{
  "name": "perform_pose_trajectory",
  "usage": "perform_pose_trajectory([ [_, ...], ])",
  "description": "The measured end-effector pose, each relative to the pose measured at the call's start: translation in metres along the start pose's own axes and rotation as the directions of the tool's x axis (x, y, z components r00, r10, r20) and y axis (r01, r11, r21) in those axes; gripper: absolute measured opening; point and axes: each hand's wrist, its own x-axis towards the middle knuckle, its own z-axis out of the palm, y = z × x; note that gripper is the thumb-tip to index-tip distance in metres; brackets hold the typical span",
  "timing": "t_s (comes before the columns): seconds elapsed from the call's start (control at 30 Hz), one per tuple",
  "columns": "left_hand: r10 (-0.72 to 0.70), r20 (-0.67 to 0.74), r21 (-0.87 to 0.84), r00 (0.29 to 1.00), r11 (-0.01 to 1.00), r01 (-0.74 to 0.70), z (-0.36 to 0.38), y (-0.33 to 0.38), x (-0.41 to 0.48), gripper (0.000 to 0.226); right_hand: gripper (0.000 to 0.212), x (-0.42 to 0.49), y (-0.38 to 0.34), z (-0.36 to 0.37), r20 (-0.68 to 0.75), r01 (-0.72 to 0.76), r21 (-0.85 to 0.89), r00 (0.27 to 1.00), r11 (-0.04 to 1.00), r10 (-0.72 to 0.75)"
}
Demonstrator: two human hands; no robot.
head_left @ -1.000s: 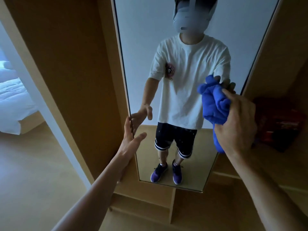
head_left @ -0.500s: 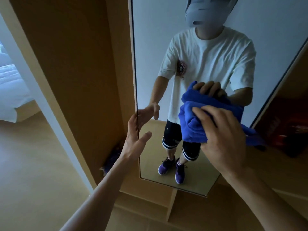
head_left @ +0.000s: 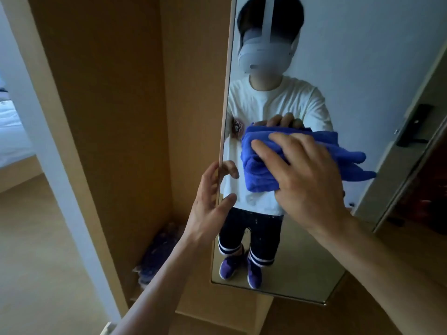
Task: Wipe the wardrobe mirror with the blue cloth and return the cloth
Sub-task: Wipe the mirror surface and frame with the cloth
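A tall wooden wardrobe (head_left: 108, 117) fills most of the view, its tan side panel on the left and a dark open compartment at the far right. A pale wood floor (head_left: 36, 250) runs off to the left, where the corner of a white bed (head_left: 12, 131) shows through a doorway.

The wardrobe mirror (head_left: 350, 56), long and narrow, stands at the centre and right and appears to hang on a door swung out from the wardrobe. It reflects the person doing the work: white T-shirt, dark shorts, purple shoes, a headset worn over the head.

The blue cloth (head_left: 261, 170) is bunched into a thick wad and lies flat against the glass about midway up the mirror, towards its left side. A loose tail of it trails off to the right.

The right hand (head_left: 307, 180) covers the cloth from the near side. Its fingers are spread and nearly straight, pressing the wad onto the glass rather than clutching it; this likely spreads the pressure so that the cloth wipes a broad strip. The thumb is hidden under the hand.

The left hand (head_left: 208, 209) holds the mirror's left edge lower down, the fingers curled round behind it and the thumb across the front. This grip probably steadies the door so it does not swing away under the push.

A blurred purple bundle (head_left: 157, 257) sits low on the wardrobe floor to the left; what it is cannot be told.

Wiping seems to be under way, and the cloth is not yet returned.
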Motion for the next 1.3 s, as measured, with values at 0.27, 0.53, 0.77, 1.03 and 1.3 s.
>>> perform_pose_trajectory([
  [0.27, -0.056, 0.058, -0.062, 0.997, 0.996, 0.060, -0.011, -0.014, 0.005, 0.083, 0.048, -0.035, -0.039, 0.019, 0.218, 0.121, 0.040, 0.968, 0.992, -0.127],
  [0.53, -0.156, 0.120, -0.212, 0.980, 0.961, 0.179, -0.014, -0.017, 0.001, 0.071, 0.047, -0.006, -0.048, 0.023, 0.110, 0.046, 0.023, 0.993, 0.999, -0.048],
  [0.77, -0.228, 0.147, -0.244, 0.962, 0.935, 0.259, -0.019, -0.017, 0.004, 0.048, 0.043, -0.035, -0.058, 0.033, 0.235, 0.070, 0.105, 0.967, 0.992, -0.093],
  [1.03, -0.252, 0.101, -0.236, 0.963, 0.934, 0.269, -0.011, -0.016, -0.002, 0.047, 0.043, -0.055, -0.068, 0.039, 0.314, 0.200, 0.021, 0.929, 0.980, -0.197],
  [1.3, -0.245, 0.103, -0.250, 0.964, 0.932, 0.264, -0.006, -0.022, -0.003, 0.049, 0.043, -0.026, -0.051, 0.033, 0.168, 0.017, 0.130, 0.985, 0.991, -0.039],
])
